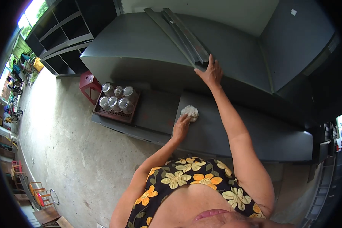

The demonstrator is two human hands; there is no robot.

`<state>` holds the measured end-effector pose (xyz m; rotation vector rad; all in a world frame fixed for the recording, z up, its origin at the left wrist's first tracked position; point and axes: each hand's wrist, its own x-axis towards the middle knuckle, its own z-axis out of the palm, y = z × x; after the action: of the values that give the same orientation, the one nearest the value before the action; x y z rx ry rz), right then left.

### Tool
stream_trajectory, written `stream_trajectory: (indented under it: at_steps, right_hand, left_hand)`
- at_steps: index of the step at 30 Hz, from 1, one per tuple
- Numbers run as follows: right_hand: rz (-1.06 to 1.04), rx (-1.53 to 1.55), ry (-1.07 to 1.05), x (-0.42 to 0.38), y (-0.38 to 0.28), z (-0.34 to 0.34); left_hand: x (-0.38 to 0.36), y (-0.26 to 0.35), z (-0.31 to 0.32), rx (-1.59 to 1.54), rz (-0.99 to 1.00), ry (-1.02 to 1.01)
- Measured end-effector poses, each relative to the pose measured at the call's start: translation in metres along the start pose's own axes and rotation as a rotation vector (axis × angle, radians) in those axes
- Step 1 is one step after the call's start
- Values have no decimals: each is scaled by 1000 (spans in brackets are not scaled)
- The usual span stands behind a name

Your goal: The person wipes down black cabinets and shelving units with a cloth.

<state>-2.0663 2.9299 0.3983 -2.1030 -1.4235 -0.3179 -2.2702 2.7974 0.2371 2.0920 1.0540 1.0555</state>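
My left hand [181, 127] is closed on a crumpled whitish cloth [190, 113], which rests against the lower dark grey panel [231, 129]. Higher up, my right hand [212, 73] reaches to the front edge of the upper grey shelf [140, 38]. Its thumb and index finger are spread apart around the near ends of long grey metal strips [186, 36], with fingertips right at those ends. The strips lie at a slant across the shelf top, their far ends close to the wall.
A brown tray [114, 114] carrying several lidded glass jars [112, 101] stands left on the lower level. Behind it is a dark red plastic stool [89, 85]. Dark cabinets [64, 34] stand at the back left. Concrete floor [72, 144] runs along the left, with a small chair [41, 193] on it.
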Motion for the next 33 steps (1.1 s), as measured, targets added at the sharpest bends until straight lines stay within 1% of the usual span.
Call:
stream_trajectory:
  at_steps: [1, 4, 7, 14, 15, 19, 22, 26, 27, 29, 32, 33]
  right_hand:
    - [0, 31, -44, 2, 2, -1]
    - [-117, 103, -10, 7, 7, -3]
    - [-153, 101, 14, 13, 16, -2]
    - [-88, 71, -88, 43, 63, -14]
    - [-54, 62, -127, 48, 71, -18]
    - [-11, 53, -138, 73, 112, -20]
    - [25, 14, -108, 98, 157, -10]
    - [184, -115, -16, 123, 194, -8]
    - [271, -171, -13, 127, 200, -5]
    - [436, -281, -4, 137, 197, -12]
    - [609, -325, -10, 160, 201, -10]
    - [597, -307, -25, 166, 206, -7]
  left_hand:
    - [1, 3, 1, 0, -16, -16]
    - [3, -3, 11, 70, 48, -25]
    - [2, -5, 13, 91, 50, -31]
    - [0, -8, 15, 145, 69, -53]
    - [0, -8, 16, 147, 69, -53]
    - [2, -3, 12, 196, 87, -63]
    - [1, -7, 16, 226, 94, -67]
    - [2, -4, 16, 244, 88, -72]
    - [2, -4, 15, 251, 90, -72]
    - [2, -2, 14, 260, 89, -73]
    - [3, -1, 15, 263, 84, -71]
    - [2, -1, 15, 264, 81, -70]
